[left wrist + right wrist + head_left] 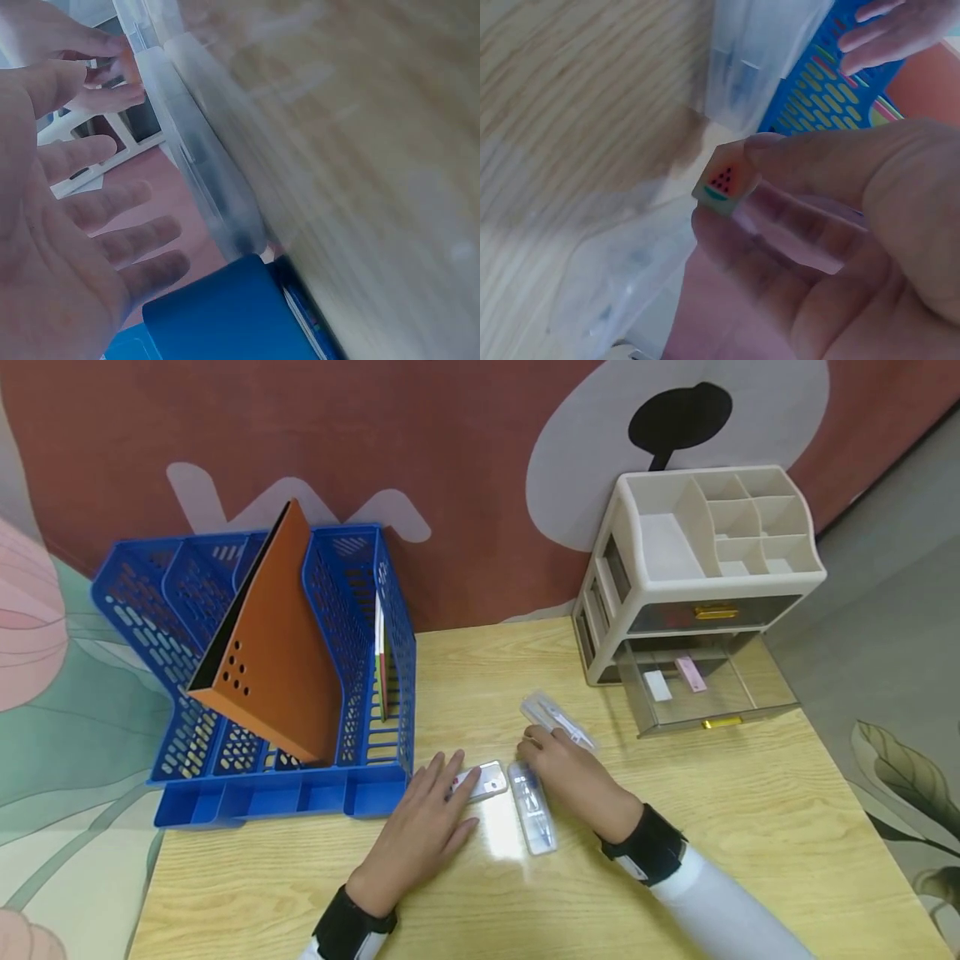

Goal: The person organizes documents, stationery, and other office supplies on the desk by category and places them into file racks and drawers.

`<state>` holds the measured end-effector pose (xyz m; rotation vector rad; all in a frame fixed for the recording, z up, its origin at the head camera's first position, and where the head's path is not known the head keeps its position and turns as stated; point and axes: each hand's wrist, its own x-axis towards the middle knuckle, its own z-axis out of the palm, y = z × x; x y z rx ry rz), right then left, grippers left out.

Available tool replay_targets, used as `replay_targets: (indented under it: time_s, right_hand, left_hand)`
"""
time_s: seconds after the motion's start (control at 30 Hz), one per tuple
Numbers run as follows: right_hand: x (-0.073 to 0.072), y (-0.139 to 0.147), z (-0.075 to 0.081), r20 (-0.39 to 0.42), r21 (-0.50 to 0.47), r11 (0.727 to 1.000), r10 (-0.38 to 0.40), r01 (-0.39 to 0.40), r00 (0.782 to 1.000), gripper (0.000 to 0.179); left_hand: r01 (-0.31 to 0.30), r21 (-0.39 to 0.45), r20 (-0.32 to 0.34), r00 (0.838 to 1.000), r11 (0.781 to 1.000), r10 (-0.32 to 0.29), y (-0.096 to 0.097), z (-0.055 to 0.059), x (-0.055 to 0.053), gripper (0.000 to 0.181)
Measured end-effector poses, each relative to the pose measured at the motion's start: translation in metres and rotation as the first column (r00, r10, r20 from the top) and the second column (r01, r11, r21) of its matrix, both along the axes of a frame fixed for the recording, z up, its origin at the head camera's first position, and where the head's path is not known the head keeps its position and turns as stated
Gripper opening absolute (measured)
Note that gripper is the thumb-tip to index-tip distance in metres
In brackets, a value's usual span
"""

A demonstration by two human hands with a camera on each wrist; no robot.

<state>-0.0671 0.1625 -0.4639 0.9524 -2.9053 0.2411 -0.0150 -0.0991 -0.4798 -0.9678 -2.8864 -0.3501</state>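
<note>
You pinch a small watermelon-printed block [726, 180] (likely an eraser, by its look) between the thumb and forefinger of your right hand [566, 768], the grip narrow, over a wood-grain table [487, 910]. The block shows plainly in the right wrist view but hides beneath your fingers in the head view; whether it touches anything else cannot be told. At 8 o'clock from that hand, your left hand [420, 822] spreads wide, holding nothing, its fingers over one end of a clear plastic case [491, 779]; contact is unclear. A second case [534, 818] lies at 7 o'clock from the right hand, a third case [557, 717] at 12. At 2 o'clock, an open drawer [671, 727] bears a white block [657, 686] and a pink block [691, 674].

The pinch calls for light, even pressure on opposite edges; squeezed hard, so small a piece could slip out. Raise it clear of the cases on either side before you turn your wrist, as a low swing could nudge them askew. Should the case under your left hand need steadying, flat fingertips and gentle downward pressure would likely serve better than a sideways push.
</note>
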Motion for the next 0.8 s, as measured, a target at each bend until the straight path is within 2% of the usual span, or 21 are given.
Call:
replay_targets:
  time_s: [0.23,0.47,0.67,0.8]
  right_hand:
    - [0.009,0.014,0.013,-0.085,-0.043,0.997,0.056,-0.06,0.995,0.039]
    - [0.015,0.032,0.034,-0.15,-0.119,0.987,0.086,-0.104,0.985,0.044]
    - [0.018,0.043,0.053,-0.222,-0.216,0.963,0.112,-0.161,0.969,0.042]
    - [0.019,0.052,0.069,-0.227,-0.289,0.943,0.102,-0.167,0.969,0.043]
  left_hand:
    - [-0.014,0.008,0.007,1.0,1.0,0.014,0.006,-0.001,-0.005,0.062]
    - [-0.027,0.0,0.054,0.998,1.0,0.026,0.011,0.003,-0.009,0.063]
    - [-0.009,0.022,0.04,0.999,1.0,0.008,0.018,0.003,-0.014,0.062]
    - [0.005,0.03,0.026,1.0,1.0,-0.006,0.025,0.005,-0.017,0.066]
